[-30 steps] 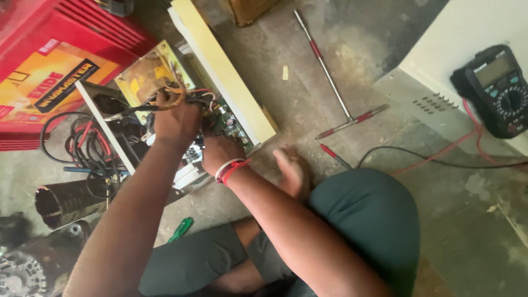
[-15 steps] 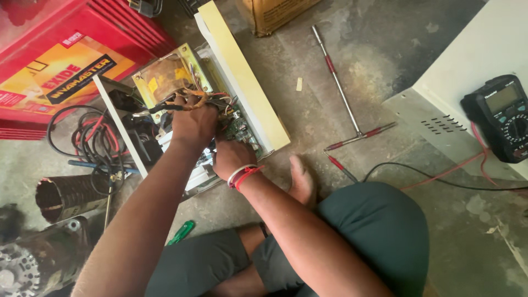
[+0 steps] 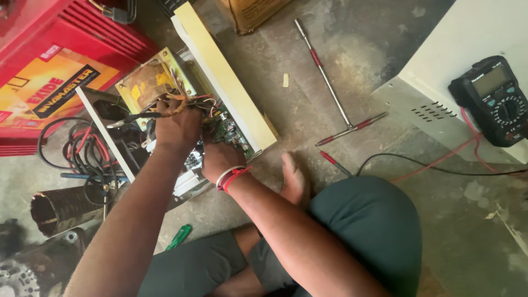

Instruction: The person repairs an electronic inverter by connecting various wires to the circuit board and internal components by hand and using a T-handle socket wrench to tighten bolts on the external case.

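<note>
Since a second ago both hands have kept to the opened cream metal electronics case [image 3: 220, 71] at eleven o'clock on the concrete floor. The left hand [image 3: 176, 126] is clenched around a bundle of coloured wires [image 3: 181, 102]; the right hand [image 3: 219, 157] presses fingers onto the green circuit board [image 3: 234, 132], grip unclear.

One opened inverter chassis [image 3: 231, 82], one red battery [image 3: 49, 60], one multimeter [image 3: 495, 99], one T-handle wrench [image 3: 330, 91], one green screwdriver [image 3: 179, 236].
</note>
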